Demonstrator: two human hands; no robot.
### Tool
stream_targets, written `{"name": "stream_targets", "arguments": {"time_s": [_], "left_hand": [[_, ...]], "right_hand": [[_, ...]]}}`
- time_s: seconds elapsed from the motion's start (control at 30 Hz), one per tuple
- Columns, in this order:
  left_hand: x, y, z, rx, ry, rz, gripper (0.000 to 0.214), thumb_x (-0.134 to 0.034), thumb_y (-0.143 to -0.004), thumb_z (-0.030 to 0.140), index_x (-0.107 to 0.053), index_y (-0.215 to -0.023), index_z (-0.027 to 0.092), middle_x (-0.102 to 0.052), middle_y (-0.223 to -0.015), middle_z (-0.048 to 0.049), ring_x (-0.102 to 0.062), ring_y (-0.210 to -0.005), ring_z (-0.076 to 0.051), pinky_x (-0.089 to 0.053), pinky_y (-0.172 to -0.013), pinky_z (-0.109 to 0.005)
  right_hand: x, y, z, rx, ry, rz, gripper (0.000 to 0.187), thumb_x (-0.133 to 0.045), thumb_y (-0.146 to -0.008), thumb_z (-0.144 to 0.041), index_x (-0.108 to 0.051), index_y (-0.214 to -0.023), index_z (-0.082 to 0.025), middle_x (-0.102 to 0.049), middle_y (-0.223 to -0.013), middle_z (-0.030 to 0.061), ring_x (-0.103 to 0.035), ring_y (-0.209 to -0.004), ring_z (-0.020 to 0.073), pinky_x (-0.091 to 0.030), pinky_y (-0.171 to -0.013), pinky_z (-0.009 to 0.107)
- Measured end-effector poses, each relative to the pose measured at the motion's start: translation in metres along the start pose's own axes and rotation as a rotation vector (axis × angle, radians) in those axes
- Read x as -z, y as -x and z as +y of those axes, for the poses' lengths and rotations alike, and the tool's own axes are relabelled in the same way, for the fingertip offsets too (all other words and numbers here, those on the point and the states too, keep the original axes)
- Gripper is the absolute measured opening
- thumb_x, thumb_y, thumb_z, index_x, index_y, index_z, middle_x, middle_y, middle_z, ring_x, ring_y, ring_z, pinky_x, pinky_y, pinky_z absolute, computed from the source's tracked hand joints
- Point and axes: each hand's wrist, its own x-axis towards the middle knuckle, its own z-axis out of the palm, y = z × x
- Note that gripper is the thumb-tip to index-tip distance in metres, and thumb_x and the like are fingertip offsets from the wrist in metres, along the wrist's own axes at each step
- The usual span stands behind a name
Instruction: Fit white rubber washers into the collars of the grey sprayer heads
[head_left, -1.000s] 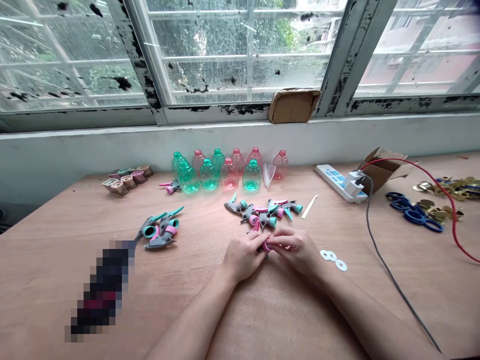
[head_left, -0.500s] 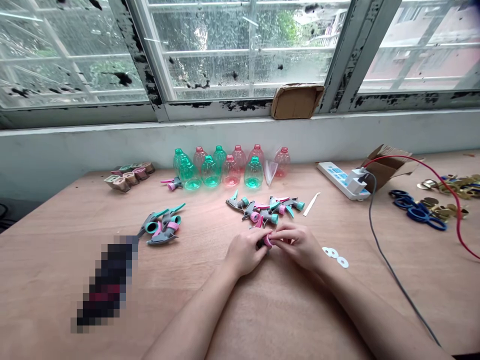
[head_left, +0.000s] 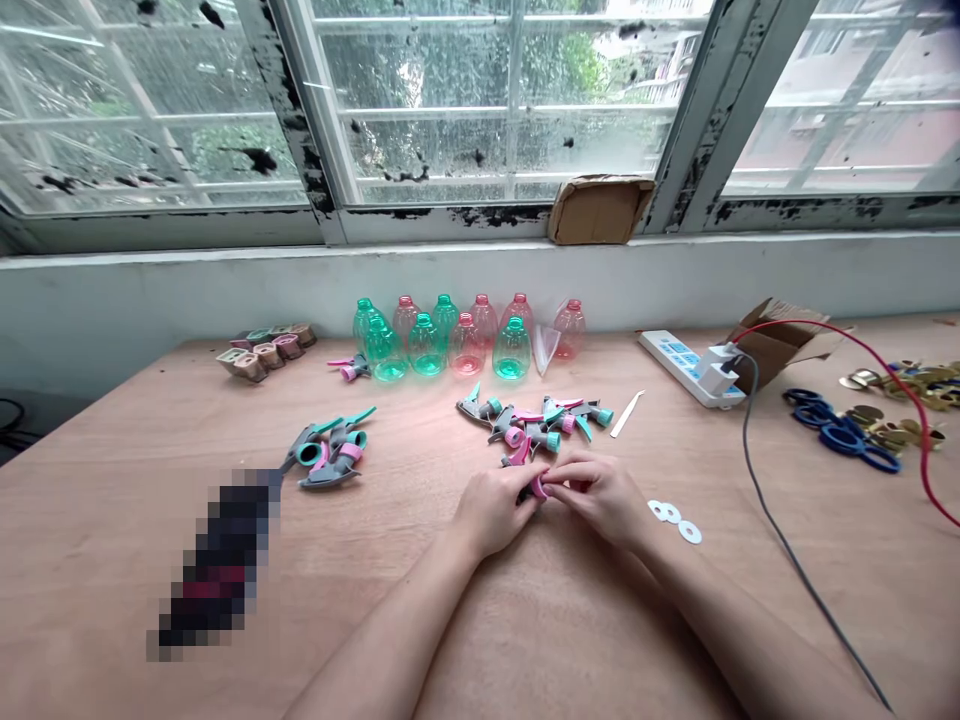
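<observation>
Fingers of my left hand point(head_left: 491, 510) and right hand point(head_left: 600, 495) closed on a pink sprayer part point(head_left: 538, 488).
Spray heads point(head_left: 536, 420) lie at twelve o'clock, white washers point(head_left: 673, 520) at three.

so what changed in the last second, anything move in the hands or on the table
Hardly anything: nothing was taken up or let go. The left hand and right hand stay together at the small pink ring, and the whole scene sits only slightly shifted in view as the head moved. The pile of trigger sprayer heads and the row of plastic bottles stayed as they were.
</observation>
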Motion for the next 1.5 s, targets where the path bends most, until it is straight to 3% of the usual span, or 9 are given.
{"name": "stream_targets", "arguments": {"time_s": [0.43,0.77,1.23,1.5], "left_hand": [[-0.0007,-0.0037,-0.0020,-0.004,0.064,0.012,0.033,-0.058,-0.084,0.016,-0.061,-0.116,0.024,-0.072,-0.103,-0.0009,-0.068,-0.090,-0.017,-0.052,-0.080,-0.027],[-0.0013,-0.0037,-0.0027,-0.024,0.065,-0.001,0.032,-0.057,-0.084,0.016,-0.062,-0.115,0.025,-0.071,-0.108,-0.0012,-0.068,-0.095,-0.018,-0.052,-0.085,-0.028],[-0.0004,-0.0046,-0.0026,-0.013,0.122,-0.008,0.038,-0.058,-0.083,0.013,-0.061,-0.118,0.025,-0.072,-0.108,-0.0012,-0.068,-0.095,-0.017,-0.052,-0.086,-0.029],[-0.0025,-0.0024,-0.0050,-0.023,-0.033,0.009,0.037,-0.055,-0.086,0.018,-0.058,-0.122,0.024,-0.070,-0.114,-0.0030,-0.067,-0.099,-0.020,-0.053,-0.086,-0.031]], "right_hand": [[-0.0028,-0.0009,-0.0006,-0.040,0.042,0.061,0.017,-0.064,-0.085,-0.034,-0.078,-0.086,-0.024,-0.072,-0.073,0.0037,-0.057,-0.054,0.0118,-0.042,-0.049,0.022],[-0.0008,0.0004,0.0006,0.044,0.135,0.041,0.017,-0.062,-0.087,-0.035,-0.077,-0.090,-0.027,-0.071,-0.078,0.0026,-0.062,-0.063,0.0126,-0.044,-0.057,0.023],[0.0001,-0.0008,-0.0024,0.004,0.097,0.023,0.015,-0.063,-0.086,-0.031,-0.077,-0.088,-0.024,-0.069,-0.072,0.0022,-0.056,-0.056,0.0114,-0.041,-0.054,0.023],[-0.0032,-0.0013,-0.0061,-0.037,0.122,0.025,0.013,-0.063,-0.085,-0.025,-0.076,-0.085,-0.025,-0.072,-0.071,0.0007,-0.059,-0.055,0.0131,-0.042,-0.054,0.023]]}}
